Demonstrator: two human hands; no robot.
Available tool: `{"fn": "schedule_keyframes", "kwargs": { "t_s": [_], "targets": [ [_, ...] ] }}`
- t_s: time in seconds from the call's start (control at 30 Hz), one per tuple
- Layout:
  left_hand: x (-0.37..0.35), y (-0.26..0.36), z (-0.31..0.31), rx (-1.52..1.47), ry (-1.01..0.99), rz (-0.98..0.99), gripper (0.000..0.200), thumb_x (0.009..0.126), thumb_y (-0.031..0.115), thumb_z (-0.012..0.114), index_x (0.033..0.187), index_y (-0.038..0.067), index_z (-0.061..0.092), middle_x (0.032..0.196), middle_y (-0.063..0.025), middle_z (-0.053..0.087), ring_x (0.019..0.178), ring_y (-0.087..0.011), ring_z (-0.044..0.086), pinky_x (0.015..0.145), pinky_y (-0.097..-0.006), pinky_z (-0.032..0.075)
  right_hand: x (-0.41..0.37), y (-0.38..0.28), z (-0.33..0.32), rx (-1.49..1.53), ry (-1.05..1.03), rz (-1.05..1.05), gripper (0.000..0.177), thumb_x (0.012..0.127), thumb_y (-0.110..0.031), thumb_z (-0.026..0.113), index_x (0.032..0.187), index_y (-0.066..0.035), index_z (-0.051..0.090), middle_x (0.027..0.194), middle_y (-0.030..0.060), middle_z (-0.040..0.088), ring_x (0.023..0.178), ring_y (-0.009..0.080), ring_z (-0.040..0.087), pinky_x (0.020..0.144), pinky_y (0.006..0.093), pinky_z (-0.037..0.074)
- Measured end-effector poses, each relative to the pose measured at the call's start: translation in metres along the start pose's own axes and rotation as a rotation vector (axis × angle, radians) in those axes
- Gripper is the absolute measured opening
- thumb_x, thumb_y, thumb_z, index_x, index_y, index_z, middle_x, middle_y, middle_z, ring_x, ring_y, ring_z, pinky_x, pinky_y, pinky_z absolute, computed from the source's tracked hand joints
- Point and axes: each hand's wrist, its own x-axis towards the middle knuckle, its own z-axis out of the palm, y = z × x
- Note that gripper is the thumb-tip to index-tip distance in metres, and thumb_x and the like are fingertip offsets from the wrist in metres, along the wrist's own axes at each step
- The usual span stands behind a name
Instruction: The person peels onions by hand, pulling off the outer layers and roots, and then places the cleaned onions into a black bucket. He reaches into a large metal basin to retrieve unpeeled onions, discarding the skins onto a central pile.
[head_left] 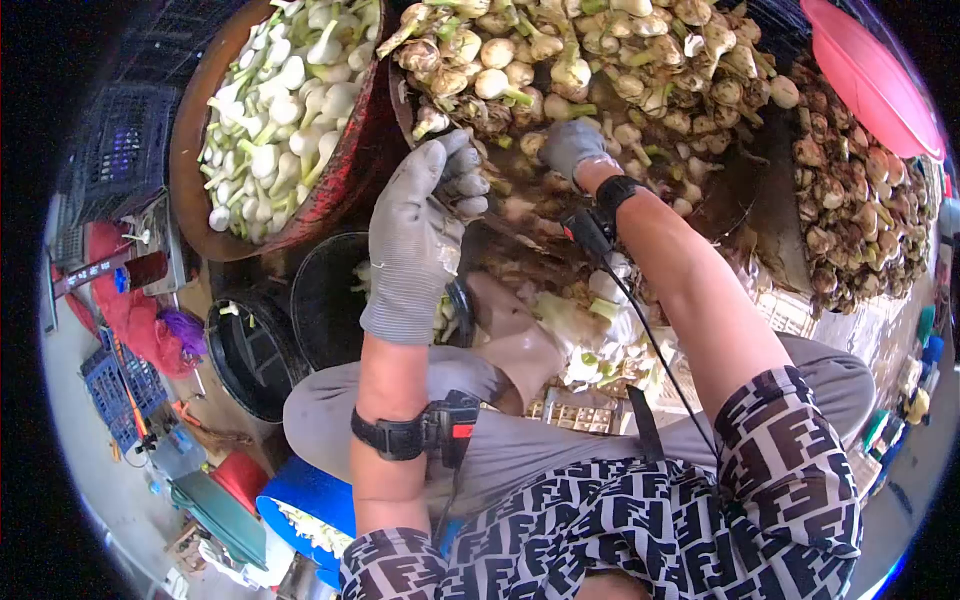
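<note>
My left hand [412, 220], in a grey glove, is raised with its fingers curled in toward the thumb. What they hold, if anything, is hidden. A garlic bulb [430, 122] with papery skin lies just beyond its fingertips. My right hand [575, 146], also gloved, reaches to the unpeeled garlic [660, 60] heaped in front of me. Its fingers are closed like a fist, and the palm side is out of sight. Bulbs with short green stems lie around it.
A red-rimmed tub [190, 190] of cleaned garlic [285, 110] stands at the left. Black buckets [250, 365] sit below it. Peelings [595, 350] lie between my legs. More garlic [860, 220] and a pink basin [880, 75] are at the right. A cable [655, 345] runs along my right arm.
</note>
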Motion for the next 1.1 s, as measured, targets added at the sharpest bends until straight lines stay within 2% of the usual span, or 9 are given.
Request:
{"fn": "schedule_keyframes", "kwargs": {
  "t_s": [0.2, 0.3, 0.37, 0.43, 0.47, 0.57, 0.7, 0.87, 1.1],
  "targets": [
    [0.005, -0.002, 0.0, 0.25, 0.014, 0.11, 0.033, 0.084, 0.022, 0.058, 0.108, -0.001, 0.054, 0.09, -0.0062, 0.059, 0.074, -0.0135, 0.057, 0.066, -0.0255, 0.049, 0.002, 0.055, 0.015, 0.137, 0.091, -0.03, 0.025, 0.075, -0.018, 0.054, 0.096, -0.012, 0.066, 0.089, 0.0099, 0.066, 0.083, 0.0241, 0.063, 0.066, 0.0361, 0.05],
    [0.01, -0.023, -0.001, 0.918, -0.082, 0.384, 0.047, 0.075, 0.022, 0.068, 0.113, 0.001, 0.051, 0.099, -0.0071, 0.058, 0.084, -0.0173, 0.057, 0.076, -0.028, 0.048, -0.07, 0.049, -0.045, 0.574, 0.107, 0.029, 0.024, 0.074, -0.01, 0.056, 0.096, -0.008, 0.065, 0.087, 0.0091, 0.065, 0.081, 0.0196, 0.063, 0.071, 0.0315, 0.049],
    [0.012, -0.039, -0.004, 1.251, -0.197, 0.509, 0.071, 0.065, 0.015, 0.074, 0.126, 0.005, 0.039, 0.123, -0.0173, 0.045, 0.111, -0.0283, 0.046, 0.087, -0.0317, 0.043, -0.104, 0.044, -0.063, 0.97, 0.044, -0.005, 0.021, 0.074, -0.003, 0.057, 0.094, -0.001, 0.064, 0.094, 0.0083, 0.064, 0.083, 0.0165, 0.061, 0.077, 0.0301, 0.048],
    [0.012, -0.054, -0.005, 1.393, -0.256, 0.754, 0.072, 0.064, 0.008, 0.07, 0.127, 0.007, 0.037, 0.126, -0.0191, 0.042, 0.118, -0.0319, 0.04, 0.091, -0.0339, 0.04, -0.133, 0.035, -0.077, 1.04, 0.203, -0.342, 0.024, 0.073, -0.006, 0.061, 0.097, -0.003, 0.062, 0.09, 0.0055, 0.064, 0.079, 0.0121, 0.058, 0.071, 0.0256, 0.047],
    [0.008, -0.058, -0.005, 1.238, -0.303, 0.619, 0.07, 0.063, 0.003, 0.068, 0.126, 0.009, 0.038, 0.127, -0.0172, 0.042, 0.119, -0.0319, 0.04, 0.094, -0.0342, 0.038, -0.145, 0.03, -0.078, 1.067, 0.284, -0.511, 0.027, 0.073, -0.007, 0.063, 0.099, -0.004, 0.061, 0.088, 0.004, 0.064, 0.077, 0.01, 0.057, 0.068, 0.0233, 0.046],
    [0.002, -0.058, -0.003, 1.27, -0.309, 0.398, 0.067, 0.063, 0.004, 0.069, 0.123, 0.008, 0.04, 0.121, -0.015, 0.047, 0.111, -0.0273, 0.048, 0.094, -0.0318, 0.038, -0.166, 0.005, -0.066, 1.513, 0.408, -0.312, 0.033, 0.077, -0.014, 0.063, 0.107, -0.002, 0.056, 0.089, 0.0026, 0.061, 0.076, 0.0104, 0.055, 0.065, 0.0242, 0.045],
    [-0.003, -0.063, 0.0, 1.451, -0.322, 0.783, 0.064, 0.06, 0.005, 0.071, 0.116, 0.008, 0.042, 0.114, -0.0144, 0.048, 0.101, -0.0336, 0.05, 0.086, -0.037, 0.041, -0.18, -0.013, -0.045, 1.898, -0.01, 0.11, 0.035, 0.082, -0.028, 0.062, 0.099, 0.002, 0.057, 0.074, -0.0004, 0.055, 0.063, 0.0065, 0.049, 0.051, 0.0206, 0.039],
    [-0.008, -0.068, 0.002, 1.577, -0.331, 0.846, 0.064, 0.058, 0.005, 0.072, 0.114, 0.008, 0.042, 0.11, -0.0141, 0.047, 0.098, -0.0333, 0.05, 0.083, -0.0393, 0.042, -0.186, -0.029, -0.056, 1.947, 0.109, 0.154, 0.026, 0.081, -0.024, 0.063, 0.076, 0.001, 0.062, 0.062, 0.0007, 0.056, 0.048, 0.0072, 0.047, 0.042, 0.0232, 0.035],
    [0.0, -0.074, -0.004, 1.492, -0.356, 0.821, 0.058, 0.061, 0.0, 0.066, 0.113, 0.007, 0.042, 0.107, -0.0152, 0.049, 0.097, -0.033, 0.051, 0.082, -0.0379, 0.042, -0.179, -0.016, -0.037, 1.675, 0.264, -0.09, 0.014, 0.077, -0.014, 0.061, 0.076, 0.0, 0.06, 0.062, 0.001, 0.055, 0.046, 0.0081, 0.048, 0.04, 0.0233, 0.037]
  ]
}}
